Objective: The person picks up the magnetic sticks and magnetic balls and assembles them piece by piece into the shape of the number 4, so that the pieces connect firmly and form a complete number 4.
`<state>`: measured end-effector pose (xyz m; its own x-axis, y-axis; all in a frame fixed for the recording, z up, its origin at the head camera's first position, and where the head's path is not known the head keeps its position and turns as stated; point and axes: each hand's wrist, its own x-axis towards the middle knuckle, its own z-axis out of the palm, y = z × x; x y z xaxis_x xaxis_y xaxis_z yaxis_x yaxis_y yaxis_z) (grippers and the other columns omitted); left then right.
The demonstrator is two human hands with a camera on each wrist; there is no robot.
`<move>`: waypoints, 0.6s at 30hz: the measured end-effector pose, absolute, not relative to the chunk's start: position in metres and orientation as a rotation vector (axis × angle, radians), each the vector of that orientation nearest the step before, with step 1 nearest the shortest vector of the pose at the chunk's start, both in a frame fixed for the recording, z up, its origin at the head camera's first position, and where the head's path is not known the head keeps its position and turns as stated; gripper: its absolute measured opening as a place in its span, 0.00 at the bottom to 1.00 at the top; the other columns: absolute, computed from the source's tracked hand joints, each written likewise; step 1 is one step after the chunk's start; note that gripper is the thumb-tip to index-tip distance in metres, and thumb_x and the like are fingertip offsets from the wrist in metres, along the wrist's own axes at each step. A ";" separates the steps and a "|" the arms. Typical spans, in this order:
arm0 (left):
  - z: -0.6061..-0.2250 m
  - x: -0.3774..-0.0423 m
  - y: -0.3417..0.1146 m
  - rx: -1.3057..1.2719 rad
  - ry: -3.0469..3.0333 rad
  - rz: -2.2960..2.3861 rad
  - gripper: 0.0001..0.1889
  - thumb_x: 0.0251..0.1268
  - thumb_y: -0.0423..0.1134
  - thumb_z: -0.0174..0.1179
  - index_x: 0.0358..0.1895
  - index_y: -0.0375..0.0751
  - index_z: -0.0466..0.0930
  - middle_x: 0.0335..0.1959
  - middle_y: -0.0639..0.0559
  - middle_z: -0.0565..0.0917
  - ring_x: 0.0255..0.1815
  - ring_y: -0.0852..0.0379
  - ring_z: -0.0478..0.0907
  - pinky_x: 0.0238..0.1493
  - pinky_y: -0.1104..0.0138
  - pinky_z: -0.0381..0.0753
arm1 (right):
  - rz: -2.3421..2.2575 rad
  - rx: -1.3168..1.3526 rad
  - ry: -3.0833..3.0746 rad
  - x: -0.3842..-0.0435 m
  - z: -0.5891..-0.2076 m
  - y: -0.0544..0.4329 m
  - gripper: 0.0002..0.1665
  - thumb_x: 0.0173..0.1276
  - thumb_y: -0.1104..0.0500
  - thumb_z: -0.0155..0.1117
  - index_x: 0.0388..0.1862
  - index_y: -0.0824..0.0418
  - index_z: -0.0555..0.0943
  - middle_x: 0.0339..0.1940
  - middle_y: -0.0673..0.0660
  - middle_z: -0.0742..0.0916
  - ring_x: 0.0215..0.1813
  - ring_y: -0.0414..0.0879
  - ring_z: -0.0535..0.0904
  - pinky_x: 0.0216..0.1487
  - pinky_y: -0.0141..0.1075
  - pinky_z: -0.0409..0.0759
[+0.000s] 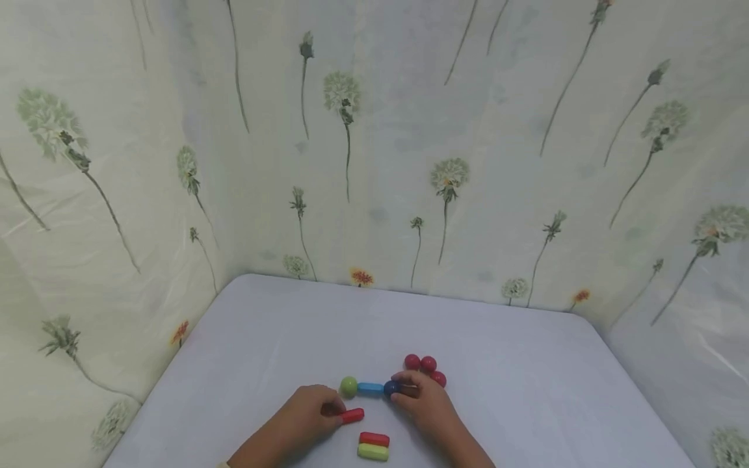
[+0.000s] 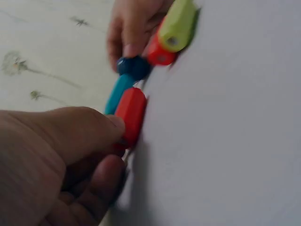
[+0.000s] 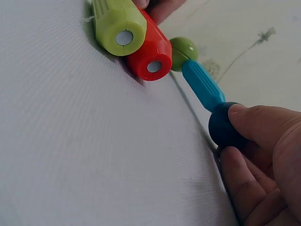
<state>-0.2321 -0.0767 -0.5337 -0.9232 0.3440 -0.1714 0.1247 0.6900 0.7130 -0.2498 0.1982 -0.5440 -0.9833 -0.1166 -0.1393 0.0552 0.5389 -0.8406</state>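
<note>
My left hand pinches a red magnetic stick between thumb and fingers, its free end pointing right. My right hand grips a dark blue ball between thumb and fingertips. A light blue stick joins that ball to a green ball in one straight row. In the right wrist view the blue stick touches the dark blue ball. The left wrist view has the held red stick close in front of the blue stick.
Another red stick and a yellow-green stick lie side by side nearer the front. Several red balls sit just beyond my right hand. White cloth covers the table; a flower-print curtain stands behind.
</note>
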 end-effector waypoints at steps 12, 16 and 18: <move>-0.534 -0.248 -0.104 0.153 2.814 1.059 0.06 0.61 0.36 0.74 0.32 0.50 0.85 0.28 0.59 0.82 0.33 0.58 0.77 0.42 0.58 0.84 | -1.425 -0.056 2.585 -0.248 -0.549 0.199 0.20 0.66 0.51 0.78 0.55 0.46 0.84 0.57 0.50 0.88 0.61 0.52 0.86 0.58 0.51 0.86; -0.532 -0.250 -0.104 0.167 2.817 1.074 0.06 0.62 0.36 0.74 0.33 0.49 0.85 0.28 0.58 0.83 0.33 0.59 0.77 0.42 0.58 0.84 | -1.428 -0.039 2.602 -0.249 -0.548 0.198 0.20 0.65 0.52 0.78 0.55 0.46 0.84 0.56 0.50 0.88 0.62 0.52 0.86 0.58 0.51 0.86; -0.532 -0.250 -0.104 0.153 2.806 1.077 0.06 0.62 0.36 0.74 0.33 0.49 0.85 0.28 0.58 0.83 0.34 0.58 0.77 0.42 0.57 0.84 | -1.434 -0.037 2.602 -0.249 -0.548 0.198 0.20 0.66 0.52 0.78 0.55 0.47 0.84 0.56 0.50 0.88 0.62 0.52 0.86 0.58 0.51 0.86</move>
<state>-0.2504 -0.1037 -0.5315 -0.9862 0.1411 -0.0861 0.0472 0.7397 0.6713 -0.2493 0.1981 -0.5482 -0.9852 -0.1032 -0.1367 0.0604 0.5372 -0.8413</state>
